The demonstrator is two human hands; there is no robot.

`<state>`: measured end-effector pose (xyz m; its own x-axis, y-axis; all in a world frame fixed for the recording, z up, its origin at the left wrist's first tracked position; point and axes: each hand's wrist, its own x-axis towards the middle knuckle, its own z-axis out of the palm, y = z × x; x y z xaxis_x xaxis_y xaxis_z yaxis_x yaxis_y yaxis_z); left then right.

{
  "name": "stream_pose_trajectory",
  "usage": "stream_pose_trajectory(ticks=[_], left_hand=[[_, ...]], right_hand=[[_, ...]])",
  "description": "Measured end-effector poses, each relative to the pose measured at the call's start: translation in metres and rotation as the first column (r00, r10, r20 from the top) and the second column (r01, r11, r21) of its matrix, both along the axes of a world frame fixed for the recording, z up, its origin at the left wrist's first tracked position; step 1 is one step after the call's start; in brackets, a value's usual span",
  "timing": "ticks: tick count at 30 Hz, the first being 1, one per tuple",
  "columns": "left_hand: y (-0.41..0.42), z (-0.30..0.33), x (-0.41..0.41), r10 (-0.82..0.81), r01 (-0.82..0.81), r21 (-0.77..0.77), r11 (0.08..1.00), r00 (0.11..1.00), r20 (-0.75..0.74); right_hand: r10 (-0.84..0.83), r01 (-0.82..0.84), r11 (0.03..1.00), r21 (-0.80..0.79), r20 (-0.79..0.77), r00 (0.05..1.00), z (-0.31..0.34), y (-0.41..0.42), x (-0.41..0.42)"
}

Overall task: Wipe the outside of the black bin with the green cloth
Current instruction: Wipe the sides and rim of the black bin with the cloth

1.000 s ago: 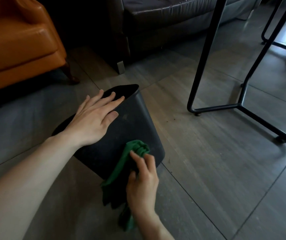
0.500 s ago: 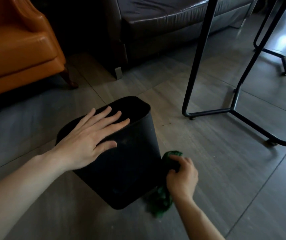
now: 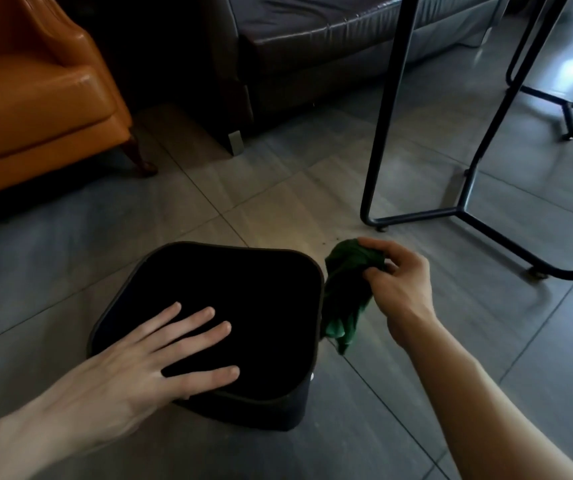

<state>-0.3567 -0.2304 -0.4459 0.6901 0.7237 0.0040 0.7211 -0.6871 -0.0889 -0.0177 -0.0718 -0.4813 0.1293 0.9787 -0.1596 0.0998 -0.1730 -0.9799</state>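
At the far left stands an orange leather armchair (image 3: 35,98), well apart from our work. Our left hand (image 3: 146,362) lies flat with the fingers spread wide over the near rim of the black plastic bin with rounded corners (image 3: 299,407), which stands upright on the grey tiled floor (image 3: 486,341); we judge that this hand keeps the bin steady. Just beside its right wall hangs the bunched green cloth (image 3: 347,292), pinched in the closed fingers of our right hand (image 3: 399,289), probably to rub that side. Further right stand black metal frame legs (image 3: 382,133).
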Motion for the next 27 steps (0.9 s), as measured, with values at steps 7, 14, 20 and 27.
stream_pose_trajectory(ticks=[7,14,20,27], left_hand=[[-0.018,0.007,0.0,0.148,-0.148,0.0,0.989,0.989,-0.002],[0.007,0.015,0.106,0.016,-0.013,-0.052,0.999,0.998,0.057],[0.043,0.022,0.106,0.14,-0.137,-0.048,0.989,0.987,0.081],[0.06,0.018,0.091,0.189,-0.185,-0.057,0.981,0.978,0.088]], right_hand=[[0.155,-0.154,0.987,-0.04,0.019,0.988,-0.004,-0.011,-0.002],[0.11,-0.127,0.987,-0.098,-0.162,0.981,-0.014,-0.034,-0.007],[0.007,-0.096,0.975,-0.201,-0.404,0.915,-0.035,-0.059,-0.023],[0.115,-0.129,0.988,-0.081,-0.155,0.981,-0.063,-0.092,-0.066]])
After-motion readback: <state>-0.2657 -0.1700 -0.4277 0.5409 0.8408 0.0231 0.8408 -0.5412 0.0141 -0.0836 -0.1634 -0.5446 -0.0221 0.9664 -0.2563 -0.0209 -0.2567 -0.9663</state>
